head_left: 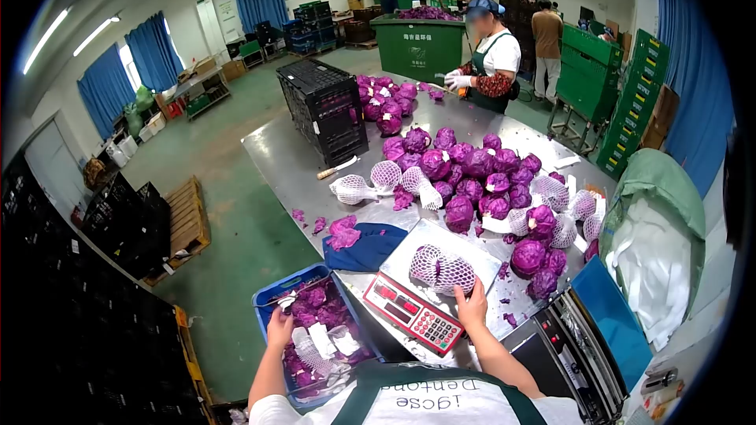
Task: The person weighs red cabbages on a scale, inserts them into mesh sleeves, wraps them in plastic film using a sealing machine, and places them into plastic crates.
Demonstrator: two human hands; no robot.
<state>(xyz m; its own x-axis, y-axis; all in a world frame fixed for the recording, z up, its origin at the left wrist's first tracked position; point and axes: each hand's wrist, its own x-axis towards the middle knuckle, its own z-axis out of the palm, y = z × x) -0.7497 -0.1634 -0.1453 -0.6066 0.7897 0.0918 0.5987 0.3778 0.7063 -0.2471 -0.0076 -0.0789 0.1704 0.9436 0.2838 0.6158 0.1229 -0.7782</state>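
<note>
On a steel table [272, 145], centre frame, a netted cabbage [442, 269] on a scale [413, 313] might roll if the right hand [473, 312], fingers slightly parted against it, pushes; left hand [279, 327], lower left, fingers unclear.

The bare left hand [279, 326], fingers bent, hangs low left of centre; the bare right hand [472, 307] reaches up below centre, forearms angled inward.

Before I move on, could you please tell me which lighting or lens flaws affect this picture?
Head view: strong fisheye curvature with black, rounded borders; ceiling lights washed out to white; pale sheen on the metal table; scale key labels too small to read.
</note>
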